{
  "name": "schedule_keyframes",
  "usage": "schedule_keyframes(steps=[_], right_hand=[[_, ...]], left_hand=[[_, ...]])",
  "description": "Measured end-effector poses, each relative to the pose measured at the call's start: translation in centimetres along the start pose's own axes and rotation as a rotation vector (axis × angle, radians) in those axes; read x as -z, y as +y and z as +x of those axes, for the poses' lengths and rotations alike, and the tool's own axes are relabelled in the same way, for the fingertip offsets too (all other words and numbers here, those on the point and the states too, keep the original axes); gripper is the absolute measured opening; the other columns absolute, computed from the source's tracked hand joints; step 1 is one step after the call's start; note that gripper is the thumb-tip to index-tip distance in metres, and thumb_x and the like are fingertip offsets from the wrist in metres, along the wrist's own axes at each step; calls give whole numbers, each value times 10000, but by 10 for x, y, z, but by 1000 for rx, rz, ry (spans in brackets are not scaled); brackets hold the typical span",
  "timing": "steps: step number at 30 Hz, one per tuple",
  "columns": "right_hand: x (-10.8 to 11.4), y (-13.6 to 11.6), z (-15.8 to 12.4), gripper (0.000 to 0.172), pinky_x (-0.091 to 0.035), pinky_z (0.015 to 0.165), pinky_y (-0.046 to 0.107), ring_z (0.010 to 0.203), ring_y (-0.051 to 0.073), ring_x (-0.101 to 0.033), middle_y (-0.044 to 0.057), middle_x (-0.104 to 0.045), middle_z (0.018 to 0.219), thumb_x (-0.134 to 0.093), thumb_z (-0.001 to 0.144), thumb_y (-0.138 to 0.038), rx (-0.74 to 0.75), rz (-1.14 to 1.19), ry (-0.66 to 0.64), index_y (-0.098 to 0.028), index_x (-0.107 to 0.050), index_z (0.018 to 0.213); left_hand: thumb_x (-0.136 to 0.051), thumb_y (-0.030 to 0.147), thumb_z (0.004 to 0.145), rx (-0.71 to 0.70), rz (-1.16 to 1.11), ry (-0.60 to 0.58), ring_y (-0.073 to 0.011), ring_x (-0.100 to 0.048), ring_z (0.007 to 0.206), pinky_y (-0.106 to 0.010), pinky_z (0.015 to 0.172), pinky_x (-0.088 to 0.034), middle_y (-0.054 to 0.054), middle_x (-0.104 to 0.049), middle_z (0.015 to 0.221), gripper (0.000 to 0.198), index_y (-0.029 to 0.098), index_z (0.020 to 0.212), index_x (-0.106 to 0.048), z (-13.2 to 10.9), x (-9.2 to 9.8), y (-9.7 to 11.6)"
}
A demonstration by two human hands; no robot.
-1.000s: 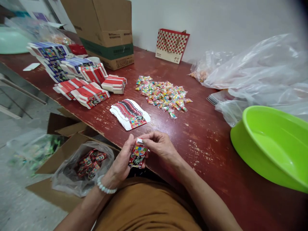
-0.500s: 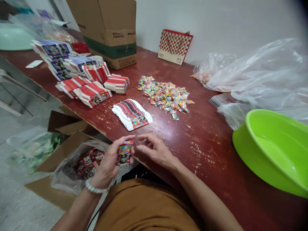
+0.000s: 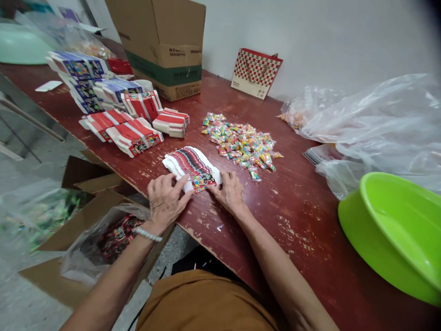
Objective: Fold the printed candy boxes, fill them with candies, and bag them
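A fanned stack of flat printed cartons [image 3: 193,165] lies on the red table [image 3: 275,202]. At its near left corner is my left hand [image 3: 167,200], its thumb and index finger touching the front carton. My right hand [image 3: 230,191] is at the near right corner, with its thumb and fingers on that carton's edge. Both hands appear to pinch the front carton. Wrapped candies [image 3: 241,142] lie in a loose pile behind my right hand. Banded bundles of red cartons [image 3: 134,135] sit to the left.
Stacked blue cartons [image 3: 82,82] and a large cardboard box [image 3: 165,55] stand at the back left. A green basin [image 3: 389,230] and plastic bags [image 3: 379,119] occupy the right. Below the table's left edge, a bag-lined open box [image 3: 86,239] holds small packs.
The small printed box is gone from my left hand. Both hands have moved forward to the fanned cartons. The view has shifted slightly.
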State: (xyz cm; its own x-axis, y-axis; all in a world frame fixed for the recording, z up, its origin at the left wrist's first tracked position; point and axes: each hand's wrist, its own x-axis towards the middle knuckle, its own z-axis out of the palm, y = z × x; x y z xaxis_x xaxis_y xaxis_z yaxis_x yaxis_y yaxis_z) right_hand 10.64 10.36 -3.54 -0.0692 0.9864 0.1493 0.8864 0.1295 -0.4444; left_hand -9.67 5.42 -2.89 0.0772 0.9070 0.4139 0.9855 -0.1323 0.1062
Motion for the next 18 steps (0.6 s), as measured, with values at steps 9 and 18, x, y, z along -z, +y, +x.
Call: schedule_keyframes(steps=[9, 18], right_hand=[[-5, 2, -2, 584, -448, 917, 441, 1134, 322, -558, 148, -558, 1283, -709, 838, -558, -41, 83, 33, -209, -589, 1291], [-11, 7, -2, 397, -462, 855, 349, 957, 209, -623, 60, -623, 1117, -740, 801, -372, -88, 404, 117, -214, -625, 1146]], left_hand=[[-637, 588, 849, -28, 8, -29, -376, -481, 1078, -519, 968, -344, -197, -593, 1172, 547, 174, 1203, -681, 15, -14, 3], [-658, 497, 838, 9, -148, 49, -348, -524, 1032, -469, 938, -347, -141, -636, 1052, 375, 191, 1050, -616, 15, -16, 4]])
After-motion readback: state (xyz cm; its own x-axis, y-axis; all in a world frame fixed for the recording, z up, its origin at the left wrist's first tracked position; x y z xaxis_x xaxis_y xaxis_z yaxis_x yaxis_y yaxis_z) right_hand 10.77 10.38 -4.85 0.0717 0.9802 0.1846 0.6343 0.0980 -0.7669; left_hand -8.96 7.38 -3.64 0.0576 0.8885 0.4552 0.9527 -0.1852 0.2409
